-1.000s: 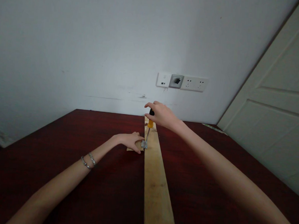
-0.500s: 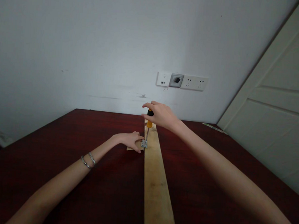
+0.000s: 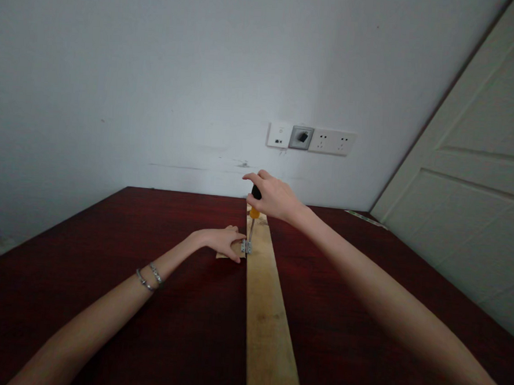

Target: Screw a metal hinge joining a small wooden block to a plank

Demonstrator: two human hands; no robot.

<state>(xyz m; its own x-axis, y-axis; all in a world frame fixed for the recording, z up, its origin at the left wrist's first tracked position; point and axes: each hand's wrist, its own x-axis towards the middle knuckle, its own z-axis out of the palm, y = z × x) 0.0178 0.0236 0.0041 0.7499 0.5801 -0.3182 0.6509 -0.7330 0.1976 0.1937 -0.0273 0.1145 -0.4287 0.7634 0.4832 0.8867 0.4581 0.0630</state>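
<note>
Since the earlier frame the right hand (image 3: pixel 274 198) has edged slightly left along with the screwdriver (image 3: pixel 252 215), while the left hand (image 3: pixel 221 241) has stayed put. The matte white wall (image 3: pixel 159 82) and a panelled pale door (image 3: pixel 470 188) stand behind a smooth, dark red table (image 3: pixel 102 299); a long, flat plank (image 3: pixel 266 321) of pale raw wood runs down the table's middle. The right hand curls closed round the screwdriver's black-and-yellow handle, and its thin steel shaft stands nearly upright over the plank's far end. The left hand lies flat with its fingers together, pressing a small wooden block (image 3: pixel 237 249) against the plank's left edge. A small silvery hinge (image 3: pixel 246 247) seems to bridge block and plank, with the tip at it, though it is too small to be sure. Thin metal bracelets (image 3: pixel 149 276) ring the left wrist.
</note>
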